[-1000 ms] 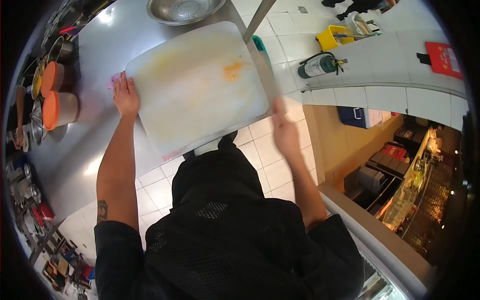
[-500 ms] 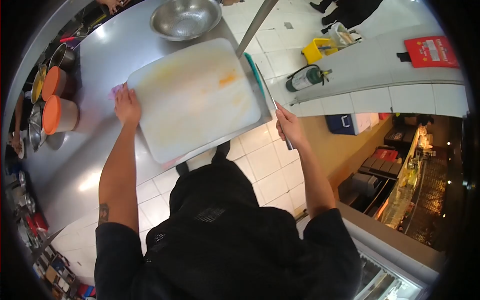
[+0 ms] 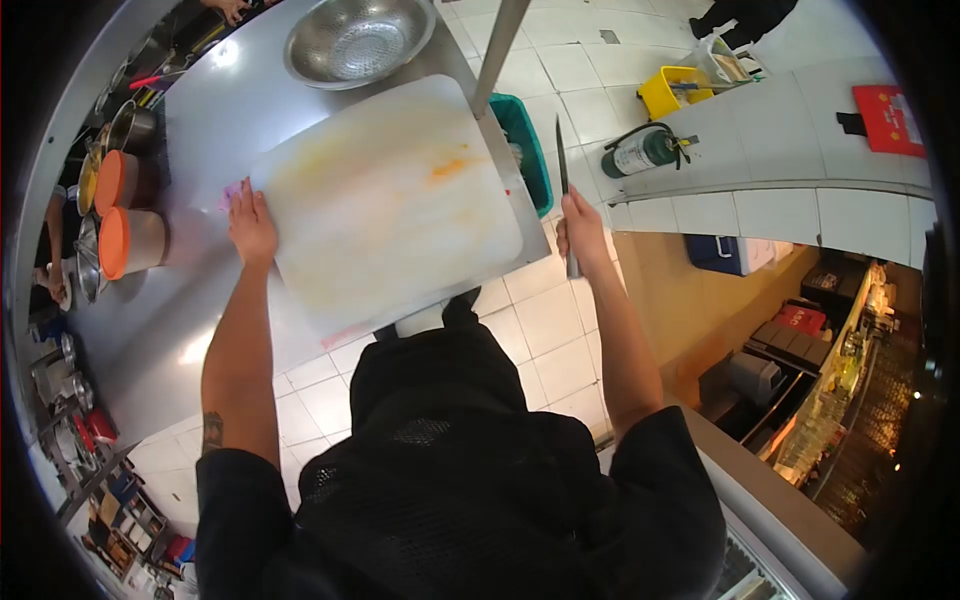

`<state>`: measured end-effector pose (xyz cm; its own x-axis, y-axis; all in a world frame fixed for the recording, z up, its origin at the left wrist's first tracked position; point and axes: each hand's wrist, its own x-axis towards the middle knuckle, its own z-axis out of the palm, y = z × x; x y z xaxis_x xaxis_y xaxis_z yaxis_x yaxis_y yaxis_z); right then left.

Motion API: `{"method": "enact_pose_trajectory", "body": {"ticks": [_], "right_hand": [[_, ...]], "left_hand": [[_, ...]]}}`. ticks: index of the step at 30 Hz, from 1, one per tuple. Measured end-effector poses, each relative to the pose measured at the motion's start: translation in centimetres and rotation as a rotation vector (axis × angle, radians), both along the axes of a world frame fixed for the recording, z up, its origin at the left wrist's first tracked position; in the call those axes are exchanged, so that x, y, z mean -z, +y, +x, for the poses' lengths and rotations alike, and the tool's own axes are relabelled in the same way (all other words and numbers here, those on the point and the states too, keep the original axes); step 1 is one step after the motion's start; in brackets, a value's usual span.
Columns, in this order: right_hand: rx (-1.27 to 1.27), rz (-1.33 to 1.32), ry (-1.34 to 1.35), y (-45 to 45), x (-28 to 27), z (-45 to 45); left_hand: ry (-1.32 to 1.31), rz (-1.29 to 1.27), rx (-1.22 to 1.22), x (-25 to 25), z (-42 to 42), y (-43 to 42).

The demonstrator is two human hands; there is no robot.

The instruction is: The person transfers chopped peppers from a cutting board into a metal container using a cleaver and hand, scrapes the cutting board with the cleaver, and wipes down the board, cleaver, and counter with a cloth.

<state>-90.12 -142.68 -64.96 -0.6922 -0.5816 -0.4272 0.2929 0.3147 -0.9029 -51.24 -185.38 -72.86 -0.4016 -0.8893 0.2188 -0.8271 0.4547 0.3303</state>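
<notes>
My right hand (image 3: 584,232) is wrapped round the handle of a long knife (image 3: 562,158), its narrow blade pointing up and away, out to the right of the table edge. My left hand (image 3: 252,228) lies with fingers stretched and slightly apart at the left edge of a large white cutting board (image 3: 390,210). A pink-purple cloth (image 3: 231,193) shows beside those fingertips, partly hidden. Orange and yellow stains mark the board, and no food lies on it.
Behind the board sits a perforated metal bowl (image 3: 360,45). Orange-lidded tubs (image 3: 130,243) stand left on the steel table (image 3: 200,300). A post (image 3: 497,60) rises by the far right corner, near a green bin (image 3: 524,160). Another person's hand (image 3: 232,8) shows at top left.
My right hand has risen slightly, and the knife now points more upright. The view has shifted, showing more of the green bin. My left hand stays at the board's edge.
</notes>
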Motion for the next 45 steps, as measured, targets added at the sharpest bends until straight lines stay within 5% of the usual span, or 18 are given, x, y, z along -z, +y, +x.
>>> {"method": "enact_pose_trajectory", "body": {"ticks": [3,5,7,11,14,18,21,23,27,30,33,34,35,37,40,45], "right_hand": [[-0.126,0.273,0.094,0.5,-1.5,3.6],[-0.162,0.075,1.001,0.7,-2.0,7.8],[-0.420,0.439,0.705,0.3,-6.4,13.4],[-0.908,0.590,0.627,-2.1,-5.7,20.6],[-0.937,0.634,0.658,-2.7,-4.9,19.2],[-0.517,0.573,0.781,-0.1,-2.9,11.9],[-0.229,0.224,0.721,1.8,0.9,5.1],[-0.208,0.190,0.059,1.4,-3.8,3.1],[-0.160,-0.007,-0.340,1.4,-5.9,-1.3],[-0.166,-0.018,-0.136,1.1,-8.3,-1.5],[0.027,-0.178,0.125,0.1,-3.9,0.2],[0.088,-0.044,0.256,-0.8,-1.6,0.9],[-0.034,0.206,0.490,-0.2,4.1,-0.8],[-0.250,0.466,0.293,-1.1,3.3,-1.2],[-0.323,0.377,0.591,1.3,7.8,0.1],[-0.181,0.296,0.682,1.6,-2.1,7.4]], "left_hand": [[-0.024,0.040,-0.033,-0.1,-0.1,0.5],[0.027,0.051,-0.034,-0.4,-0.5,0.7],[0.016,0.047,-0.023,-0.3,-0.5,0.8],[-0.005,0.034,-0.033,-0.8,-1.2,0.7],[0.070,0.022,0.004,-0.5,-1.0,1.0],[-0.020,0.084,-0.067,-1.6,-1.3,1.4],[0.010,0.076,-0.079,-1.5,-1.5,1.4],[0.009,0.069,-0.063,-0.3,-1.2,0.8],[0.029,0.048,-0.032,0.0,-1.0,0.6],[-0.004,0.049,-0.039,-0.5,-1.1,0.3],[0.009,0.040,0.003,-0.7,-0.1,0.6],[0.017,0.040,0.013,-0.8,-0.1,0.5],[0.032,0.037,0.022,-0.9,-0.3,0.6],[0.000,0.036,-0.008,-1.2,-0.6,1.0],[-0.011,0.019,-0.018,-1.6,-1.1,0.5],[0.070,0.030,0.008,-1.3,-0.8,1.0]]}}
